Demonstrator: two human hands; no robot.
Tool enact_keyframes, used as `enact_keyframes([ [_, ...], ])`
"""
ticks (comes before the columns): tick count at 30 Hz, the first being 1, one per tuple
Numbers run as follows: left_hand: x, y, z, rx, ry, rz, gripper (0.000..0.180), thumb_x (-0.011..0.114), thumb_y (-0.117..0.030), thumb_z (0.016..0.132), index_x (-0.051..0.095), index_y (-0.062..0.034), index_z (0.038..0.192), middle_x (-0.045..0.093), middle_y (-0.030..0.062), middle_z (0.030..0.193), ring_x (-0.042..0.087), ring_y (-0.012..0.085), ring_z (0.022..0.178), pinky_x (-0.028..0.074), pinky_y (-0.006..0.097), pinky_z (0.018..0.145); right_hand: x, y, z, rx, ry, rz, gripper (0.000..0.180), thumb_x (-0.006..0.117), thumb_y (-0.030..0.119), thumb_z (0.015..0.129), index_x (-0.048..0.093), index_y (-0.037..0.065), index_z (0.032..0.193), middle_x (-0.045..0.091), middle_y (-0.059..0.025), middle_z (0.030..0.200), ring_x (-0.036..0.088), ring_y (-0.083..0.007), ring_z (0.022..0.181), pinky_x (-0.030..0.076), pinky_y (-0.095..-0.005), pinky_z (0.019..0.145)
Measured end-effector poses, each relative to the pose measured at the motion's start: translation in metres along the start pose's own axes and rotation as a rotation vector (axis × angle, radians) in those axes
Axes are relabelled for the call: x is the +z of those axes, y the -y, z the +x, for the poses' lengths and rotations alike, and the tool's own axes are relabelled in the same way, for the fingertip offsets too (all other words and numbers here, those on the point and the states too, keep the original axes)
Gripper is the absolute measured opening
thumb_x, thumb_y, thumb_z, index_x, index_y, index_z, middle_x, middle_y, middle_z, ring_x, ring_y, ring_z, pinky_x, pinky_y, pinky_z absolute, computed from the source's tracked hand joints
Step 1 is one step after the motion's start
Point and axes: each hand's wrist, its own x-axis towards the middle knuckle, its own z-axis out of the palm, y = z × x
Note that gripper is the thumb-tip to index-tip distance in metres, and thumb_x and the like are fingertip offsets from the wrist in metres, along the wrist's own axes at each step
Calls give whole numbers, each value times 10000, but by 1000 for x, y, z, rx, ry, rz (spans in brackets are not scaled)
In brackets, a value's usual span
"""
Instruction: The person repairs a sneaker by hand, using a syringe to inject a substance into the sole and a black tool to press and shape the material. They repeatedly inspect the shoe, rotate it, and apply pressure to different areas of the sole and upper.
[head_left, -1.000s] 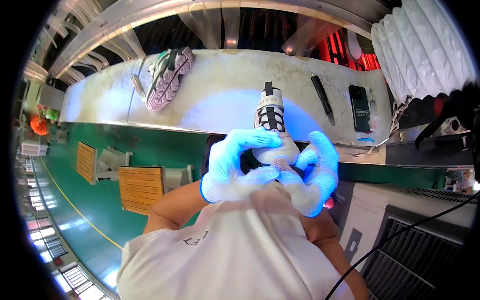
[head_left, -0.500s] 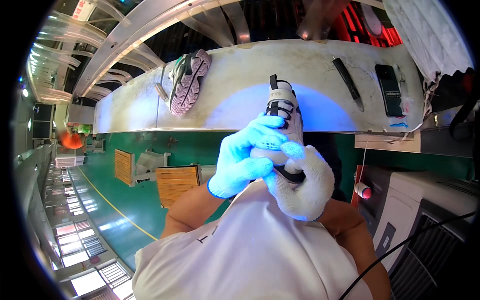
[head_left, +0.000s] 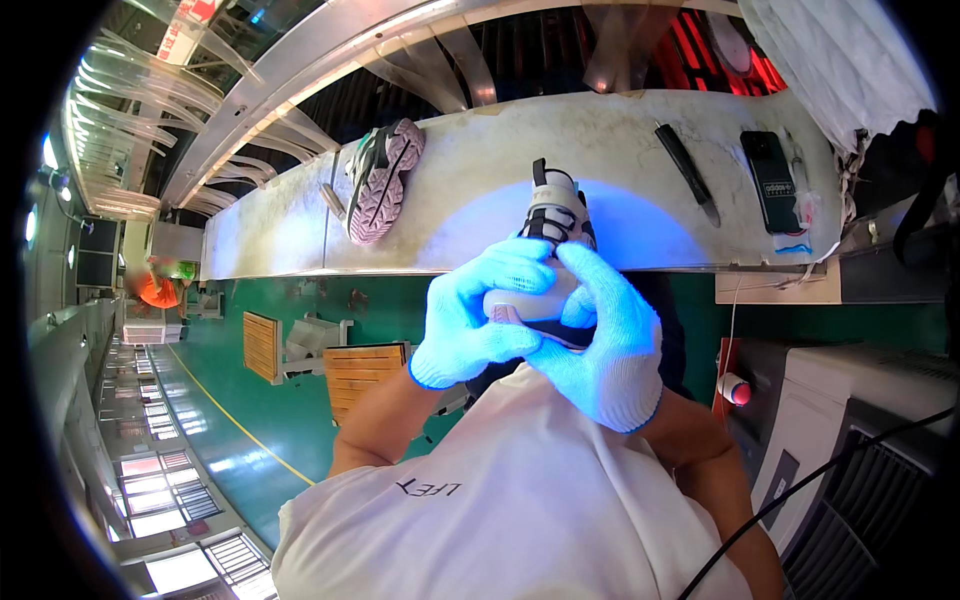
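Observation:
A white and grey sneaker (head_left: 548, 222) with black laces is between my hands, its toe toward me and its heel loop pointing away over the bench edge. On its left side, my left hand (head_left: 478, 312) in a knitted glove wraps the forefoot, fingers across the upper and thumb near the toe. My right hand (head_left: 612, 338), also gloved, grips the right side, one finger stretched toward the laces and the others curled round the toe. Bluish light falls on both gloves and the shoe. Part of the toe is hidden by my fingers.
A second sneaker (head_left: 385, 185) lies on its side on the pale bench (head_left: 470, 150), its pinkish sole showing. A black-handled tool (head_left: 685, 165) and a dark phone (head_left: 768, 175) lie farther right. Below left are wooden-topped stands (head_left: 365, 375); a grey machine (head_left: 850, 400) stands at right.
My right hand has turned and shifted its grip, with a finger now reaching up toward the laces. The left hand still holds the sneaker. The whole view has tilted slightly.

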Motion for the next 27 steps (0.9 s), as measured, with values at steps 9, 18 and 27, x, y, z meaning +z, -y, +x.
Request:
enact_keyframes([
  [9, -23, -3, 8, 13, 56, 68, 491, 964, -218, 795, 787, 12, 1190, 760, 208, 1358, 629, 369, 1416, 452, 551, 1233, 13, -18, 6, -91, 29, -45, 706, 1062, 322, 713, 700, 108, 1280, 693, -48, 914, 697, -235, 769, 581, -380, 679],
  [18, -26, -17, 14, -63, 50, 140, 507, 1009, -153, 770, 707, -20, 1155, 767, 166, 1311, 593, 370, 1490, 443, 545, 1252, 38, -44, 6, -186, -12, -4, 728, 1058, 405, 727, 683, 88, 1263, 698, -114, 1033, 733, -293, 872, 602, -409, 739],
  [27, -32, -21, 18, -196, -76, 44, 455, 989, -86, 745, 686, -39, 1081, 764, 145, 1258, 602, 345, 1476, 459, 529, 1251, 42, -47, 0, -96, 5, 36, 856, 1073, 333, 712, 631, 97, 1406, 668, -112, 1128, 710, -278, 920, 613, -410, 789],
])
